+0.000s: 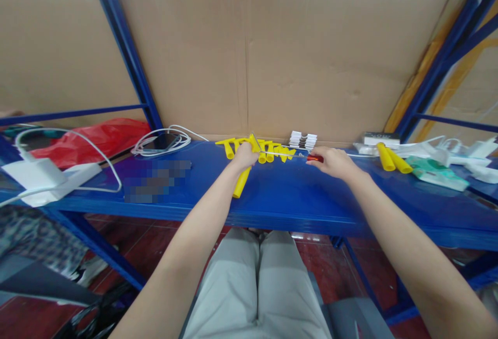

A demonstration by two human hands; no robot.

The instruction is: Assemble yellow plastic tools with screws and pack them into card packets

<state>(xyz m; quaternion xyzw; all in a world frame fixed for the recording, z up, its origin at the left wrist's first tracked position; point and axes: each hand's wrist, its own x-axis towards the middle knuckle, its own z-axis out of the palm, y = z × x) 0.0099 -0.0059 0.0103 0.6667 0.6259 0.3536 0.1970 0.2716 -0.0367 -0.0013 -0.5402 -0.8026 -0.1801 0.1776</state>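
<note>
Head view: grey trousers [252, 287] nearest, then blue table [291, 193]. Left hand [245, 156] closed round a yellow piece [241, 183] — its tube end juts out below the fist, toward the table's near edge. Right hand [332, 162] wrapped on a red-handled tool [315, 158], thin shaft pointing left at the yellow piece; whether the tip touches, cannot tell. White adapter [42, 175] on the left side; green packet [439, 173] on the right, two yellow tubes [385, 157] just beside it. Just beyond the left hand — a row of other yellow pieces [270, 153], partly hidden. Coiled white cable [140, 147] and red bag [103, 139] far left, white stacks [295, 139] behind the tool, cardboard [249, 58] at back.
</note>
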